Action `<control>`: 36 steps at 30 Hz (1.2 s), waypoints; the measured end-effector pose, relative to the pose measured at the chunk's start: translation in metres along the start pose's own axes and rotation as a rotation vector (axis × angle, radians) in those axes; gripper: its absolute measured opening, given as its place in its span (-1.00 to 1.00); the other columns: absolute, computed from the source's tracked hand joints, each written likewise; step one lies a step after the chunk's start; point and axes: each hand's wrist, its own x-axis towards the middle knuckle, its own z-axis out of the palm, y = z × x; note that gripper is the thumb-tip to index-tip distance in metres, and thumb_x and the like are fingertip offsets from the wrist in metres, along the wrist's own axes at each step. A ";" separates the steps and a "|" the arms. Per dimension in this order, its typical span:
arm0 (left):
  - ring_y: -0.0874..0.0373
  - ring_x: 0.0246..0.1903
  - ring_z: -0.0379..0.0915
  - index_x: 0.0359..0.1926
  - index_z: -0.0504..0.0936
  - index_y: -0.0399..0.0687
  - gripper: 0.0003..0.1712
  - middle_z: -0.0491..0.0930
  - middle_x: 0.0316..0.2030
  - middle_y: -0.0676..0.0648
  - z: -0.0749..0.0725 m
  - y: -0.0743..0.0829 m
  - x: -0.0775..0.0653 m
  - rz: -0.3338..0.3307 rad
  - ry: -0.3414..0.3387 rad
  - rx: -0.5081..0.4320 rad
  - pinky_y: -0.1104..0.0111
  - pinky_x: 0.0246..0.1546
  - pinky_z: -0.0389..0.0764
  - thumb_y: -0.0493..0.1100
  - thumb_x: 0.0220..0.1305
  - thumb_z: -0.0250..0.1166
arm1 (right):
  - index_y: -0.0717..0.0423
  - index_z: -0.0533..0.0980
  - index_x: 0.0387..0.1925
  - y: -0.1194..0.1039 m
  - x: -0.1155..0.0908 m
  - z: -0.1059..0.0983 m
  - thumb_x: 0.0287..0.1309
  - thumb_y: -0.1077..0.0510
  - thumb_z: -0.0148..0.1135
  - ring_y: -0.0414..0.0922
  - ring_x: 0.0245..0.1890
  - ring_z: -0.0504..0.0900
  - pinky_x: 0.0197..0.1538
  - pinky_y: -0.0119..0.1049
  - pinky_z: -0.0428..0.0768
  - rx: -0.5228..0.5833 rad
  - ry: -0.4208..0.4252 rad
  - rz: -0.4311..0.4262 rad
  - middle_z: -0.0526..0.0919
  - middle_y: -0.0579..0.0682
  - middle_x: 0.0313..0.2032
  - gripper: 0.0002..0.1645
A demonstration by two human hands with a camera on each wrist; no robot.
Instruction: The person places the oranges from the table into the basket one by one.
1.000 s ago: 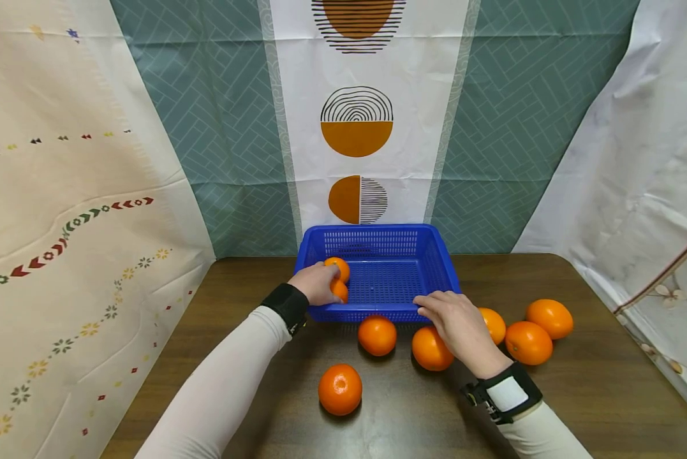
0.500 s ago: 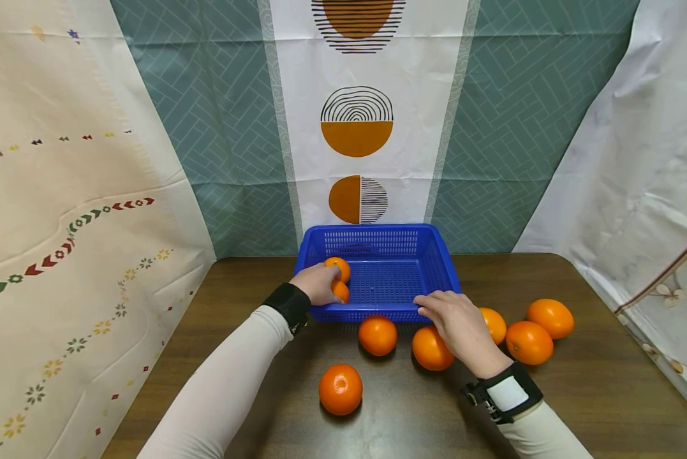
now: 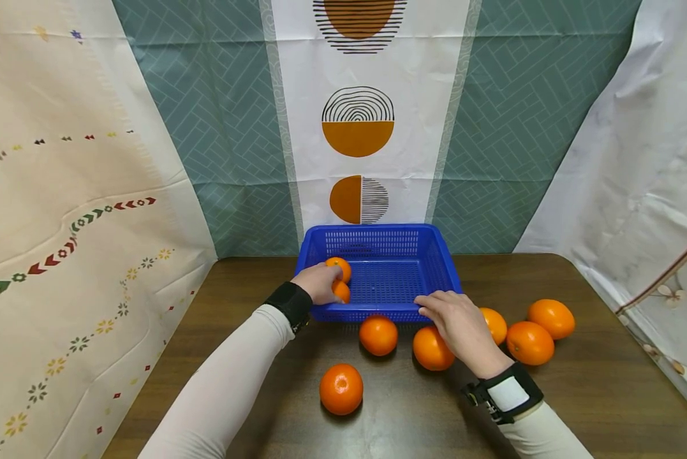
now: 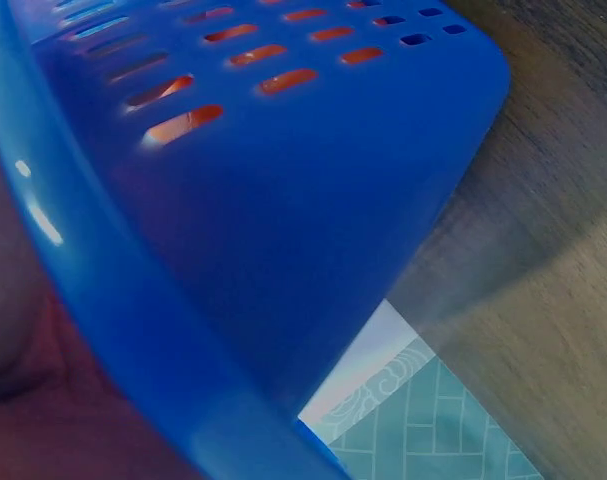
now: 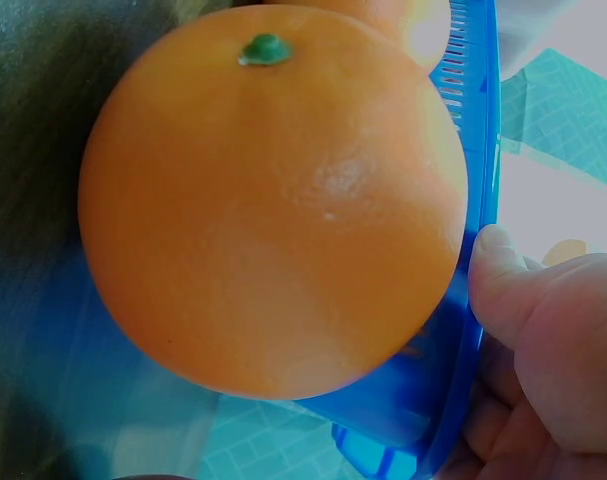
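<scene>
A blue plastic basket (image 3: 377,308) with slotted walls sits at the back of the table. Over its left rim reaches my left hand (image 3: 317,284), thumb and fingers around an orange (image 3: 341,292) in the front left corner. A second orange (image 3: 342,268) lies just behind. My right hand (image 3: 460,326) holds the front rim near the right corner; its thumb (image 5: 498,270) presses the rim in the right wrist view. Beneath that hand an orange (image 3: 431,350) rests on the table. In the left wrist view the basket wall (image 4: 283,190) hides most of the hand.
One orange (image 3: 379,335) stands before the basket's front wall, another (image 3: 341,389) nearer the front. To the right of my right hand are three more: one partly covered orange (image 3: 494,325) and a touching pair (image 3: 529,343). Patterned cloths (image 3: 234,127) hang behind and beside the table.
</scene>
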 end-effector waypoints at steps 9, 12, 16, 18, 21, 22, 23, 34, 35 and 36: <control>-0.10 0.03 0.55 0.26 0.68 -0.12 -0.35 0.70 0.05 -0.19 0.004 -0.004 0.005 0.000 0.000 -0.002 0.07 0.25 0.61 0.07 0.29 0.65 | 0.15 0.77 0.11 0.001 -0.001 0.001 0.46 0.20 0.45 0.07 -0.10 0.78 0.10 0.13 0.72 0.004 0.010 -0.002 0.83 0.02 -0.12 -0.74; -0.10 0.03 0.57 0.25 0.68 -0.13 -0.36 0.71 0.06 -0.19 0.003 -0.004 0.005 0.006 0.007 0.000 0.06 0.26 0.61 0.06 0.28 0.66 | 0.15 0.77 0.11 0.001 -0.001 0.001 0.47 0.19 0.44 0.07 -0.10 0.78 0.10 0.12 0.72 0.004 0.010 -0.003 0.83 0.02 -0.12 -0.74; -0.10 0.02 0.57 0.25 0.69 -0.14 -0.37 0.71 0.06 -0.19 0.001 -0.002 0.002 0.010 0.008 -0.001 0.08 0.26 0.61 0.04 0.29 0.66 | 0.15 0.77 0.12 0.000 -0.002 0.001 0.48 0.20 0.43 0.07 -0.10 0.78 0.09 0.12 0.72 0.004 0.011 -0.006 0.83 0.02 -0.12 -0.74; -0.09 0.01 0.56 0.25 0.68 -0.15 -0.38 0.71 0.06 -0.19 -0.001 -0.001 -0.001 0.011 0.007 -0.001 0.08 0.26 0.62 0.03 0.30 0.65 | 0.14 0.77 0.12 0.000 -0.002 0.001 0.47 0.20 0.44 0.07 -0.10 0.78 0.09 0.12 0.72 0.002 0.012 -0.007 0.83 0.02 -0.13 -0.74; -0.10 0.04 0.56 0.28 0.68 -0.16 -0.38 0.71 0.07 -0.21 -0.005 0.001 -0.006 0.018 0.006 0.000 0.08 0.26 0.61 0.02 0.34 0.62 | 0.14 0.78 0.11 0.000 -0.002 0.001 0.46 0.21 0.45 0.07 -0.11 0.78 0.08 0.12 0.73 -0.001 0.022 -0.013 0.83 0.01 -0.14 -0.74; -0.10 0.04 0.57 0.29 0.67 -0.17 -0.38 0.71 0.08 -0.21 -0.006 0.002 -0.008 0.024 0.008 -0.002 0.08 0.26 0.62 0.02 0.35 0.61 | 0.14 0.78 0.11 0.001 -0.002 0.001 0.45 0.21 0.46 0.07 -0.11 0.78 0.08 0.12 0.73 -0.001 0.026 -0.016 0.83 0.01 -0.14 -0.74; -0.11 0.05 0.57 0.30 0.67 -0.17 -0.38 0.71 0.09 -0.22 -0.007 0.002 -0.009 0.027 0.011 -0.002 0.07 0.26 0.61 0.02 0.36 0.60 | 0.14 0.78 0.10 0.001 -0.002 0.002 0.44 0.21 0.47 0.07 -0.12 0.78 0.08 0.12 0.73 -0.002 0.030 -0.017 0.83 0.01 -0.14 -0.74; -0.16 0.17 0.56 0.41 0.63 -0.20 -0.37 0.66 0.22 -0.28 -0.009 0.004 -0.020 0.030 0.052 -0.047 0.02 0.32 0.60 0.06 0.51 0.47 | 0.14 0.78 0.11 0.001 -0.001 0.000 0.46 0.22 0.45 0.07 -0.10 0.78 0.09 0.12 0.73 0.008 0.013 -0.008 0.83 0.01 -0.13 -0.74; -0.17 0.18 0.56 0.42 0.62 -0.19 -0.37 0.65 0.23 -0.29 -0.009 0.005 -0.021 0.026 0.053 -0.052 0.00 0.33 0.59 0.06 0.52 0.46 | 0.14 0.78 0.11 0.000 -0.001 0.000 0.46 0.22 0.45 0.08 -0.10 0.78 0.09 0.13 0.73 0.009 0.011 -0.005 0.83 0.01 -0.13 -0.74; -0.18 0.19 0.56 0.43 0.62 -0.19 -0.37 0.64 0.25 -0.30 -0.009 0.005 -0.021 0.023 0.055 -0.057 -0.01 0.33 0.59 0.06 0.53 0.45 | 0.14 0.78 0.11 0.000 -0.001 0.000 0.46 0.22 0.45 0.08 -0.10 0.78 0.09 0.13 0.73 0.011 0.009 -0.003 0.83 0.02 -0.12 -0.74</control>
